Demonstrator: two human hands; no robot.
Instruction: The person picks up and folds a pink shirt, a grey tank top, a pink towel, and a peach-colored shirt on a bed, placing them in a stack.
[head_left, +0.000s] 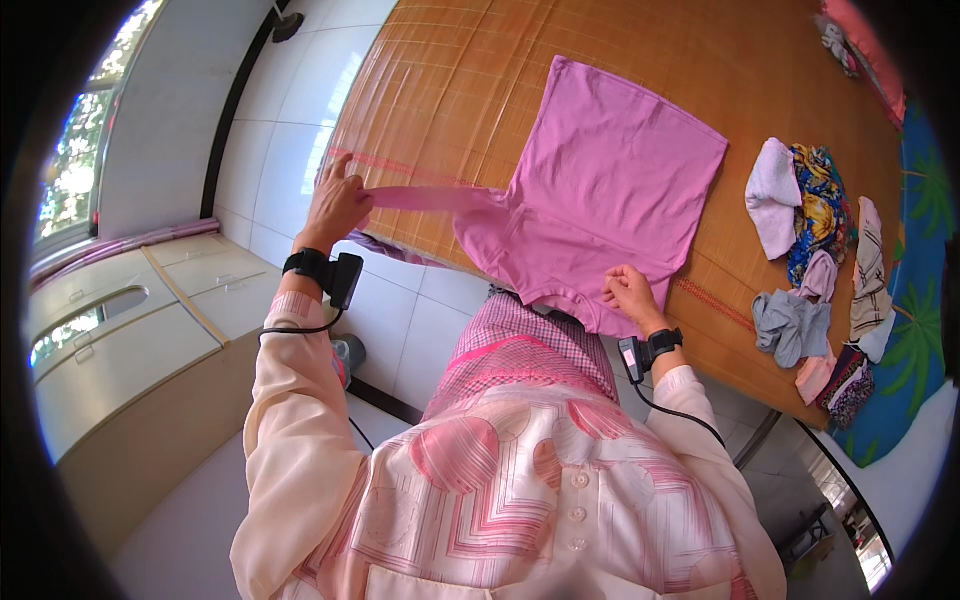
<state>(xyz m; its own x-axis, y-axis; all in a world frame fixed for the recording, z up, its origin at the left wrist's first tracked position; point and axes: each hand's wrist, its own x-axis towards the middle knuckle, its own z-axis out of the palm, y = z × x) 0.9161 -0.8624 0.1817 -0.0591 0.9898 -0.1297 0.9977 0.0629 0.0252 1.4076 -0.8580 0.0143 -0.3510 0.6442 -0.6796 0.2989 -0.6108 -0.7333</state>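
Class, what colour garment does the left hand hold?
The garment is plain pink, shown in the head view.

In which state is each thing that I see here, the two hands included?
Pink shirt: spread out, lightly wrinkled
Sleeve: stretched out to the left
Left hand: closed on the sleeve's end
Right hand: loosely curled over the shirt; contact unclear
Grey garment: crumpled
Blue-and-yellow garment: bunched up
Cabinet doors: apparently shut

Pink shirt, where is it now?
In the head view, the pink shirt lies just upper-right of centre on the brown mat, its sleeve in the left hand.
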